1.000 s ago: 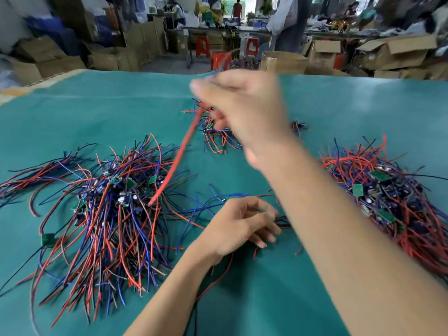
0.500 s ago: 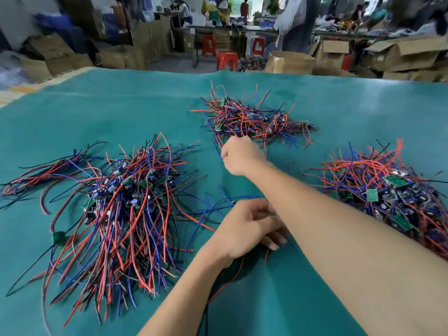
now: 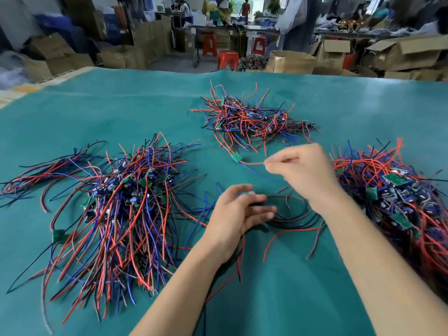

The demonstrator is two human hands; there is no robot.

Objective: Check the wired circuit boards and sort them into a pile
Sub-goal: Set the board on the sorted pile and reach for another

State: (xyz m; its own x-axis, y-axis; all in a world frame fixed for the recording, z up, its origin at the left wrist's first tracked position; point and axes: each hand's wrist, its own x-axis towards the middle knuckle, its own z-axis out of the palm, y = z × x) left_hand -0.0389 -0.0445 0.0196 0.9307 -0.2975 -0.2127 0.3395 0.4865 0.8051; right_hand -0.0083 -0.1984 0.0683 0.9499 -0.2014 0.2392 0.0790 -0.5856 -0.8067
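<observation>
My right hand (image 3: pixel 299 170) pinches the red lead (image 3: pixel 252 163) of one small green circuit board (image 3: pixel 235 158), which lies just to its left, wire running sideways toward my fingertips. My left hand (image 3: pixel 238 212), nearer me, rests loose-fingered on black wires (image 3: pixel 291 218).
</observation>
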